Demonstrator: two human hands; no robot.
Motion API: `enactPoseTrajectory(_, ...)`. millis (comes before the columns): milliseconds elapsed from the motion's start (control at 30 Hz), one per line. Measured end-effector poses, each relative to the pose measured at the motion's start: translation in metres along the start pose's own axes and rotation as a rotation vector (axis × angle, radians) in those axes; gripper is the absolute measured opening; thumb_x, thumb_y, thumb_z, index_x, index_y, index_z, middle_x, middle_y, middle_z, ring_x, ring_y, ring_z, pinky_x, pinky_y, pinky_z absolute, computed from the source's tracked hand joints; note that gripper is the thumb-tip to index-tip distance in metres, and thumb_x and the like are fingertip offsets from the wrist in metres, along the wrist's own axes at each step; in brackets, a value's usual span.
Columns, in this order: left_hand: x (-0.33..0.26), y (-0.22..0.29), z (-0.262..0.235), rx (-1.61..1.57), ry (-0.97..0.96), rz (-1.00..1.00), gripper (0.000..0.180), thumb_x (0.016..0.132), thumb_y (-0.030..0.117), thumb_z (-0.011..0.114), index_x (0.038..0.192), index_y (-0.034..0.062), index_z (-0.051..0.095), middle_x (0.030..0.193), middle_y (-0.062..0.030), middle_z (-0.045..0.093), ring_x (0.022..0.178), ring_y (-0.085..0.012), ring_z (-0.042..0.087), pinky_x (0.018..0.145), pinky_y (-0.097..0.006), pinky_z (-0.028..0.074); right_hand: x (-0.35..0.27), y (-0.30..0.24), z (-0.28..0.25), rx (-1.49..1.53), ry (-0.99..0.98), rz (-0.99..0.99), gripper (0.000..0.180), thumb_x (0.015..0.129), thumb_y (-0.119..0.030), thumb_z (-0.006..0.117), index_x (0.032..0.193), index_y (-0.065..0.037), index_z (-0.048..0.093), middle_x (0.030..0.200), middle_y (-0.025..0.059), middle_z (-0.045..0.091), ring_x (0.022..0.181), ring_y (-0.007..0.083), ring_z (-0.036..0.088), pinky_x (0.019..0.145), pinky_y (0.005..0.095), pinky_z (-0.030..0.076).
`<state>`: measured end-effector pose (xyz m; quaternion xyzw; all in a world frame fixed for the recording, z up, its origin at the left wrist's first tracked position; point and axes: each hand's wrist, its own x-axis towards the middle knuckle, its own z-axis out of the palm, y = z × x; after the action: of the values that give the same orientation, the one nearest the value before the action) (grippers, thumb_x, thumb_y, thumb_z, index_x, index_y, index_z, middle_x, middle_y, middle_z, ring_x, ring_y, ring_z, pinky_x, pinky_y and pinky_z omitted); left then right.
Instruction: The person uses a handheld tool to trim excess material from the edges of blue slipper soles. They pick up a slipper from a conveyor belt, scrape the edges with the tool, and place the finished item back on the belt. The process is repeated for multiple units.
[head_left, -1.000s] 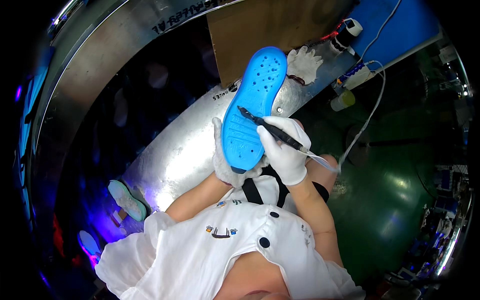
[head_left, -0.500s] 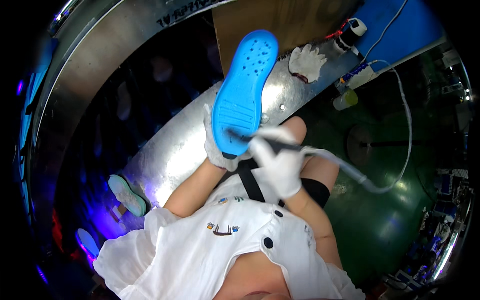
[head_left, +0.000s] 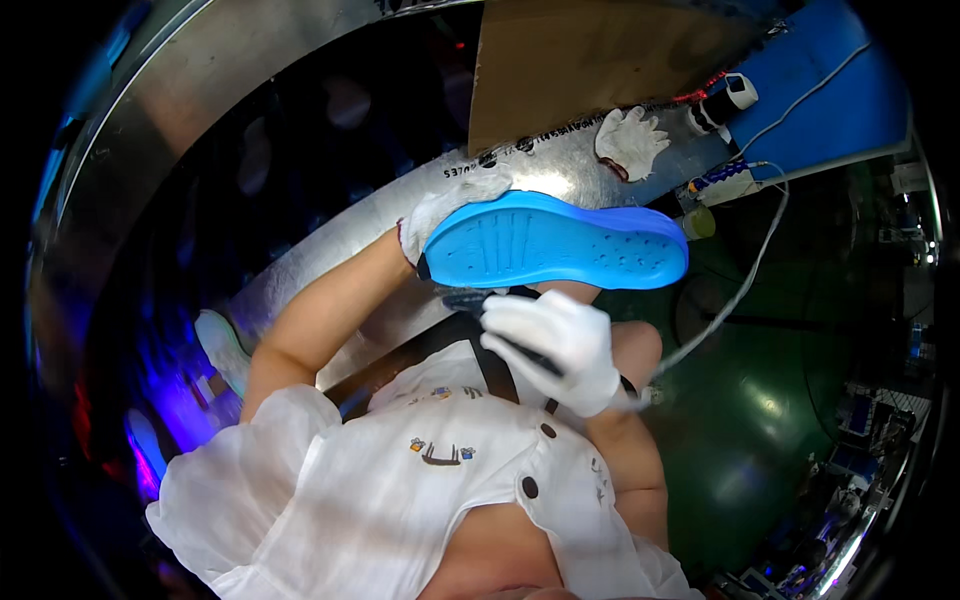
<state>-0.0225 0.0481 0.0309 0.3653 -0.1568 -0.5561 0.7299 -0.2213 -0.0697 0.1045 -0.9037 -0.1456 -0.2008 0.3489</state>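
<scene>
A blue shoe sole (head_left: pixel 560 242) lies crosswise in the air, its grooved, dotted face turned up. My left hand (head_left: pixel 440 208), in a white glove, grips its left end and far edge; some fingers are hidden behind it. Just below the sole's near edge, my right hand (head_left: pixel 565 345), also gloved in white, is closed round a dark-handled brush (head_left: pixel 466 301). The black bristle end points left, apart from the sole. A clear hose (head_left: pixel 735 302) runs from near my right hand out to the right.
On the metal ledge (head_left: pixel 345 232) lie a loose white glove (head_left: pixel 632 142) and, at left, a pale green sole (head_left: pixel 222 345). A cardboard sheet (head_left: pixel 600 70) stands behind. A white-and-black container (head_left: pixel 722 104) and a yellow-topped cup (head_left: pixel 699 223) are at back right.
The blue sole has swung from upright to crosswise, its far end turning right. My right hand and brush have drawn off its surface, toward me. The view has also shifted a little.
</scene>
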Motion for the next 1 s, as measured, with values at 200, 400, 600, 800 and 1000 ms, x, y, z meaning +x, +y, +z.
enactPoseTrajectory(200,0.035,-0.027,-0.059,0.106,-0.084,0.092,0.039,0.095,0.021,0.064,0.13,0.0053,0.061,0.13,-0.0092,0.062,0.126,-0.0166,0.055,0.109,-0.031,0.042,-0.002,-0.007,-0.005,-0.243,-0.071,-0.084,0.027,0.074,-0.012,0.073,0.101,-0.014,0.072,0.108,0.0057,0.071,0.061,0.0198,0.057,0.049,0.0328,0.047)
enactPoseTrajectory(400,0.012,0.023,0.008,0.452,-0.006,0.022,0.034,0.098,0.028,0.062,0.124,0.0065,0.065,0.117,-0.0044,0.068,0.102,-0.0114,0.065,0.092,-0.026,0.052,-0.004,0.002,-0.016,-0.17,-0.005,-0.004,0.027,0.074,-0.014,0.073,0.101,-0.013,0.074,0.107,0.0038,0.073,0.063,0.0157,0.059,0.052,0.0276,0.048)
enactPoseTrajectory(600,0.001,0.046,0.013,0.434,-0.075,-0.006,0.05,0.093,0.047,0.063,0.124,0.0077,0.065,0.116,-0.0073,0.066,0.105,-0.0161,0.062,0.096,-0.031,0.049,0.004,0.012,-0.025,-0.178,0.132,-0.03,0.03,0.068,-0.011,0.073,0.098,-0.016,0.074,0.105,0.0028,0.074,0.059,0.0174,0.058,0.05,0.0269,0.048)
enactPoseTrajectory(800,-0.013,0.063,0.021,0.618,0.151,-0.086,0.049,0.099,0.038,0.053,0.139,0.0096,0.053,0.138,-0.0073,0.053,0.127,-0.0163,0.05,0.109,-0.03,0.038,0.003,-0.004,-0.036,-0.347,0.048,-0.096,0.028,0.068,-0.011,0.073,0.096,-0.015,0.073,0.106,0.0037,0.073,0.056,0.018,0.056,0.049,0.0287,0.049)
enactPoseTrajectory(1000,-0.017,0.062,0.017,0.566,0.151,0.052,0.05,0.101,0.037,0.051,0.141,0.0069,0.052,0.143,-0.0085,0.051,0.13,-0.0173,0.05,0.113,-0.029,0.036,0.0,-0.013,-0.036,-0.456,-0.001,-0.199,0.031,0.066,-0.014,0.073,0.096,-0.02,0.075,0.106,0.0011,0.074,0.054,0.0106,0.053,0.046,0.023,0.043)
